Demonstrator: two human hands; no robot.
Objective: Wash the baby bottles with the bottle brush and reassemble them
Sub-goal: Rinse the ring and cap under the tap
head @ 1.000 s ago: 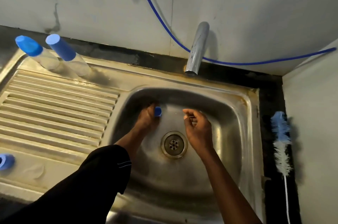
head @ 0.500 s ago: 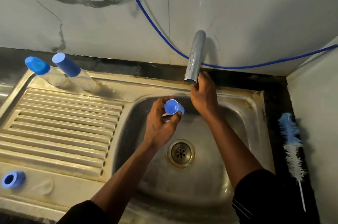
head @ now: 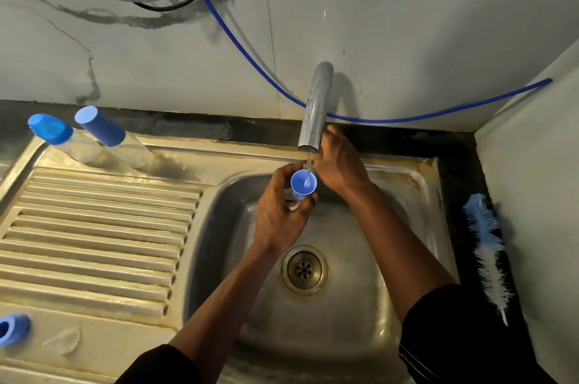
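My left hand (head: 279,217) holds a small blue cap (head: 302,184) open side up over the sink basin (head: 344,336). A thin stream of water from the tap spout (head: 316,107) falls into the cap. My right hand (head: 340,164) reaches behind the spout's lower end, its fingers wrapped round the tap and partly hidden. Two clear baby bottles with blue caps (head: 50,129) (head: 100,126) stand at the back left of the draining board. The bottle brush (head: 485,245), blue and white, lies on the dark counter right of the sink.
A blue screw ring (head: 12,328) and a clear teat (head: 62,341) lie on the front left of the ribbed draining board (head: 94,242). The drain (head: 304,269) sits mid-basin. A blue hose (head: 250,54) and cables hang on the wall; a wall closes the right side.
My left hand lifted the blue cap from the basin floor up under the spout. My right hand moved from the basin to the tap, and water now runs.
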